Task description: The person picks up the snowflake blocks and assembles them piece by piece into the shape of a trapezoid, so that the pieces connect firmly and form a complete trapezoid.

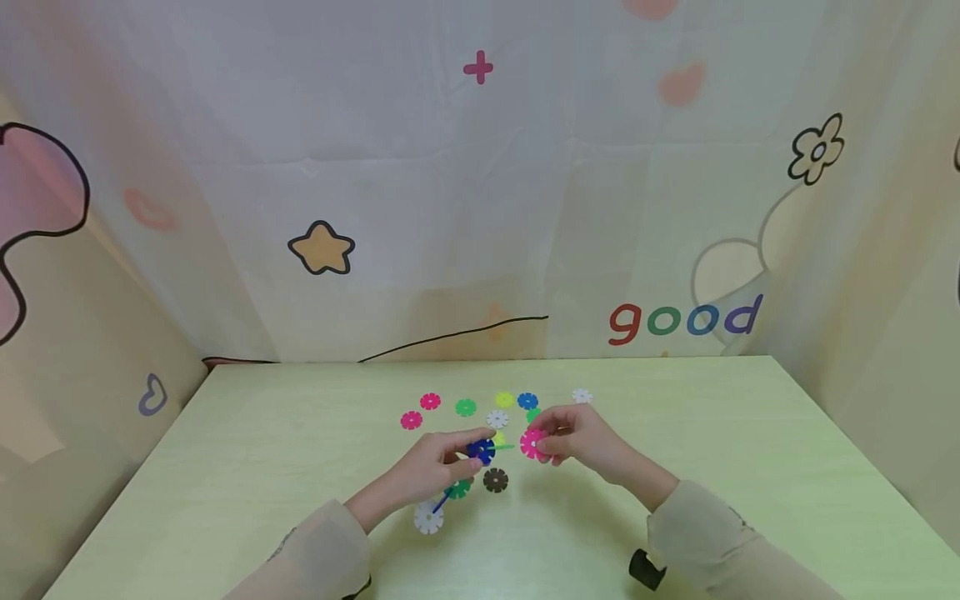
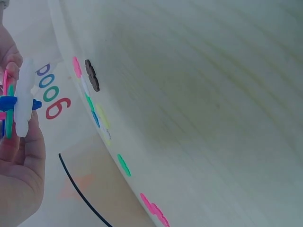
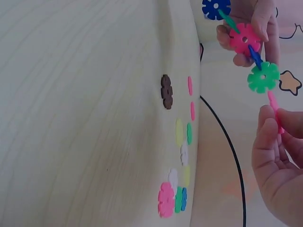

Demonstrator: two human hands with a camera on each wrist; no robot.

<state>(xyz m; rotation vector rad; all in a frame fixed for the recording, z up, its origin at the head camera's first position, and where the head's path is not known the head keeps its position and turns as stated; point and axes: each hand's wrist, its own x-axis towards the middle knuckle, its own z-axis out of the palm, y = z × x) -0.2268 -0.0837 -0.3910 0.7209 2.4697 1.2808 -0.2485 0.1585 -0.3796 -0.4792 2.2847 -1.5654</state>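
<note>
In the head view my left hand (image 1: 438, 467) grips a chain of slotted plastic discs above the table. Its near end has a white disc (image 1: 429, 518), and a dark blue disc (image 1: 482, 450) shows by the fingertips. Along the chain in the right wrist view are a blue disc (image 3: 216, 8), a pink disc (image 3: 245, 39) under the left fingers, and a green disc (image 3: 263, 77) at the far end. My right hand (image 1: 573, 433) pinches a separate pink disc (image 1: 530, 444) between thumb and fingers, edge toward the green one.
Loose discs lie beyond the hands, including two pink (image 1: 430, 402), a green (image 1: 466, 407), a yellow (image 1: 504, 400) and a blue one (image 1: 528, 401). A brown disc (image 1: 495, 480) lies nearer. Behind the pale table (image 1: 300, 433) hangs a printed curtain (image 1: 420, 192).
</note>
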